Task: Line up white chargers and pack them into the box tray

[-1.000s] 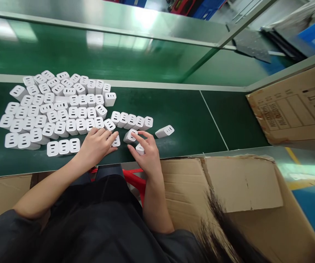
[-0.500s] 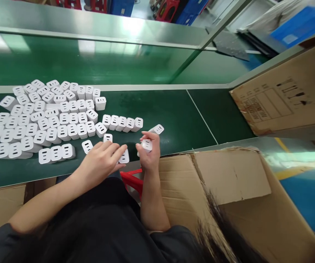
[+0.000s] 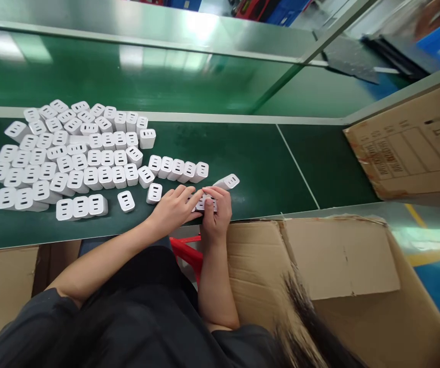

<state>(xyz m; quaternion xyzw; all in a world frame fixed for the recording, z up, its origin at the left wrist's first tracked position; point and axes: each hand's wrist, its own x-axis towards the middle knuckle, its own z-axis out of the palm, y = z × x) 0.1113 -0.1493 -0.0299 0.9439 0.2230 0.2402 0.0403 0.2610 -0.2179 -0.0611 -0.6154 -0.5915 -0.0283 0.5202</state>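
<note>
Several white blocks with dark slots point(image 3: 201, 203) sit between my two hands near the front edge of the green table. My left hand point(image 3: 177, 207) closes on their left side, fingertips bent over them. From the right, my right hand point(image 3: 217, 210) wraps round the same blocks, its thumb across their slotted faces. How many are held is partly hidden by the fingers. Just left of my left hand stands a single block point(image 3: 154, 193). Another block point(image 3: 228, 182) lies tilted beyond my right hand. A short row of blocks point(image 3: 177, 169) stands behind my hands.
Many more white blocks point(image 3: 76, 162) stand in rows over the left part of the green table point(image 3: 250, 153). Open cardboard flaps point(image 3: 338, 255) lie along the front edge at the right. A large carton point(image 3: 407, 148) stands at the far right, and a red stool point(image 3: 189, 251) shows below.
My left hand has moved right, bringing its white block against those in my right hand. My hands now meet around the blocks. The whole view has shifted slightly.
</note>
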